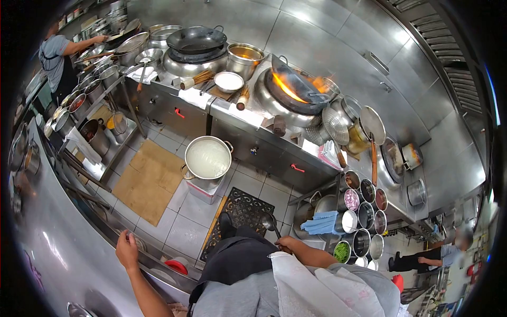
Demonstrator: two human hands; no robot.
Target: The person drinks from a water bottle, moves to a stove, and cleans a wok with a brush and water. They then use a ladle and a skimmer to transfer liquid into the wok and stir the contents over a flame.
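Observation:
My right hand (288,244) is wrapped round the handle of a dark metal ladle (268,221), held low in front of my apron with its bowl over the black floor mat (240,215). Out to the left, my left hand (127,249) hangs by the edge of the steel counter (79,240), its fingers curled together and nothing visible in them. Ahead, a wok (296,82) is tilted on the right burner (269,100), with orange flames around it. A large two-handled pot (208,158) of pale liquid stands on a low support below the stove front.
Tins of ingredients (364,214) and a blue cloth (322,223) are at my right. Another wok (196,40) rests on the left burner. A white bowl (228,82) sits between burners. Cardboard (148,182) covers floor tiles. One person (55,58) works far left; another (438,253) is far right.

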